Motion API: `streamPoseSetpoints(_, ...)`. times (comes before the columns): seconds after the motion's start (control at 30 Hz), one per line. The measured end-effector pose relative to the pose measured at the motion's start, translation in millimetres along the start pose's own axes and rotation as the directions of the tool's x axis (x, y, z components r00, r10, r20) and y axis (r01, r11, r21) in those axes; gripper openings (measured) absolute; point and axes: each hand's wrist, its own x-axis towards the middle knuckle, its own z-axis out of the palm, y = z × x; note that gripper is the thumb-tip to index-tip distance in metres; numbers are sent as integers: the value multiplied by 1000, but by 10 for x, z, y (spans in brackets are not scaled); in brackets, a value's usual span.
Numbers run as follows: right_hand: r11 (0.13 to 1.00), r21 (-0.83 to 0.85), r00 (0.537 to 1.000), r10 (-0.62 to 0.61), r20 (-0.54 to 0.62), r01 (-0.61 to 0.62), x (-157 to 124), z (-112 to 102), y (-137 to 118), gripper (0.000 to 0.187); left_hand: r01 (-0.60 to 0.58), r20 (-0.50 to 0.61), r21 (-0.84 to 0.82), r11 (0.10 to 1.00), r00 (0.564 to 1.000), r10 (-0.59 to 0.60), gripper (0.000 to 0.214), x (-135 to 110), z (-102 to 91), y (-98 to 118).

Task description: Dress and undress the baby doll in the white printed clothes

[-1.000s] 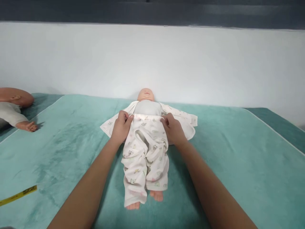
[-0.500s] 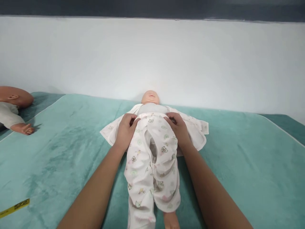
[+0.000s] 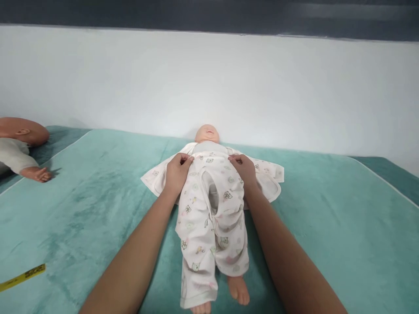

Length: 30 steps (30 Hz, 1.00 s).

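Note:
A baby doll (image 3: 207, 133) lies on its back on a teal mat (image 3: 98, 183), head toward the white wall. It wears white printed trousers (image 3: 209, 226), and an open printed top (image 3: 266, 181) is spread flat under it. My left hand (image 3: 176, 174) is closed on the trousers' waistband at the doll's left side as seen here. My right hand (image 3: 244, 171) is closed on the waistband at the other side. Both bare feet stick out of the trouser legs near the bottom edge.
A second doll (image 3: 19, 146) in a pale garment lies at the far left of the mat. A yellow measuring tape (image 3: 21, 277) lies at the lower left. A white wall (image 3: 209, 87) runs along the mat's far side.
Both hands have drawn the waistband further up the doll's belly, toward its chest. The view has shifted, so the doll's legs and feet now reach lower in the picture.

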Motion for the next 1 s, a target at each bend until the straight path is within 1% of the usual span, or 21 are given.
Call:
streamPoseSetpoints(0.07,995,104,1000,1,-7,0,-24,15,5,18,21,-25,-12,1000,999,-21,16,-48,-4,-17)
streamPoseSetpoints(0.13,991,130,1000,-15,-25,18,-47,4,-2,22,38,-27,-19,999,999,-39,16,-102,-29,-22)
streamPoseSetpoints(0.2,998,48,999,-44,-29,45,-63,-38,-20,25,61,13,1,998,998,-61,18,-147,-68,-13)
streamPoseSetpoints(0.23,999,-15,999,-52,-11,52,-69,-68,-33,25,76,40,22,997,996,-77,19,-165,-92,-3)
streamPoseSetpoints(0.3,989,-135,996,-43,75,53,-77,-141,-57,25,100,90,68,993,990,-106,22,-192,-144,21)
streamPoseSetpoints(0.33,981,-185,991,-33,130,57,-81,-181,-68,29,111,113,82,990,986,-120,23,-202,-173,34)
streamPoseSetpoints(0.4,967,-242,972,-21,233,79,-92,-266,-84,36,149,179,70,986,971,-159,22,-224,-239,60)
streamPoseSetpoints(0.43,967,-242,960,-16,279,86,-100,-310,-91,37,181,231,44,982,955,-187,20,-235,-274,73)
streamPoseSetpoints(0.5,982,-179,928,11,372,60,-124,-396,-107,34,270,364,-25,963,899,-243,15,-259,-345,96)
streamPoseSetpoints(0.57,997,-71,874,47,483,-14,-156,-472,-126,24,341,490,-80,937,832,-261,19,-282,-403,117)
streamPoseSetpoints(0.6,999,-16,849,51,526,-50,-174,-503,-136,19,358,528,-101,928,810,-255,23,-292,-424,125)
streamPoseSetpoints(0.67,993,75,826,38,563,-97,-208,-549,-153,15,375,558,-144,916,795,-238,27,-303,-447,130)
streamPoseSetpoints(0.73,981,129,822,45,568,-143,-233,-575,-160,16,412,579,-195,890,781,-234,30,-302,-456,119)
streamPoseSetpoints(0.83,956,168,803,99,588,-241,-244,-588,-138,20,499,628,-274,822,740,-240,38,-283,-471,86)
streamPoseSetpoints(0.9,938,213,819,110,563,-272,-238,-577,-104,25,539,637,-314,782,730,-248,45,-270,-486,72)
streamPoseSetpoints(1.0,907,302,850,103,517,-294,-225,-522,-49,35,567,620,-361,741,739,-264,46,-262,-494,76)
